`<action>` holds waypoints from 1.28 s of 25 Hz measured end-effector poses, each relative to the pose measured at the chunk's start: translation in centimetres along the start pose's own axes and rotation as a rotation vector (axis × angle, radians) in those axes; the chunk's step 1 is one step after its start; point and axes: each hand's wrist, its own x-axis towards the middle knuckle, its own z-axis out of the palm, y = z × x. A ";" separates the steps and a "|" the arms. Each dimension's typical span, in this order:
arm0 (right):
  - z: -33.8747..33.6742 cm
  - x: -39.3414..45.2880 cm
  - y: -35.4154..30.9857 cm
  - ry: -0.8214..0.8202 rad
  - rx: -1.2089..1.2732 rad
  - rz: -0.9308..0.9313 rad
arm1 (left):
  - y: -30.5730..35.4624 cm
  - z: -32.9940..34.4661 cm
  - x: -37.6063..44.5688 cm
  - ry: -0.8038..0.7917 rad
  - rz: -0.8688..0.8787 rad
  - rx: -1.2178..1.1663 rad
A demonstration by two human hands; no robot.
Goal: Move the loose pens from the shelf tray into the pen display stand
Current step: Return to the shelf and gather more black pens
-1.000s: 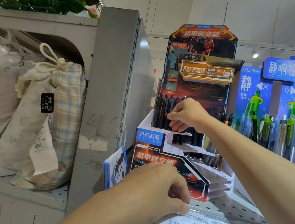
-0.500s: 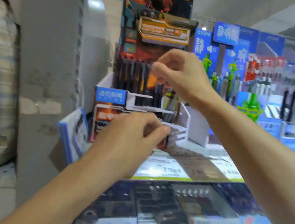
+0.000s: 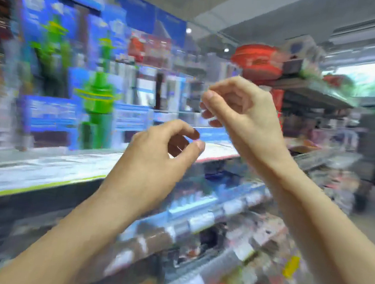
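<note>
no pens or pen display stand show now; the view has swung right since a moment ago, onto blurred blue displays. the left hand and right hand hang loosely curled, empty, so another pen probably needs fetching.

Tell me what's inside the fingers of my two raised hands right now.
Nothing visible: the left hand and right hand curl loosely with no pen showing. The frame is blurred, and the palms are partly hidden.
</note>
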 end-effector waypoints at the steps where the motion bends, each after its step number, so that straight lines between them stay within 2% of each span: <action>1: -3.6 -0.7 2.3 0.023 -0.037 0.026 | 1.0 3.8 0.9 -0.027 0.010 -0.028; 5: -19.6 -3.0 12.7 0.094 -0.169 0.202 | 5.9 20.7 5.0 -0.132 0.019 -0.109; 7: -26.7 -3.9 17.9 0.063 -0.285 0.305 | 8.0 28.7 7.1 -0.189 0.002 -0.110; 12: -38.7 -4.9 28.3 -0.023 -0.422 0.522 | 9.3 43.5 13.2 -0.296 -0.111 -0.093; 19: -46.2 -3.0 42.0 -0.111 -0.518 0.645 | 6.2 57.8 20.9 -0.331 -0.190 0.004; 26: -51.4 3.9 57.7 -0.306 -0.565 0.599 | 1.6 69.5 31.9 -0.203 -0.163 0.090; 32: -53.7 11.1 68.6 -0.387 -0.521 0.569 | -3.8 74.8 40.5 -0.247 -0.377 0.256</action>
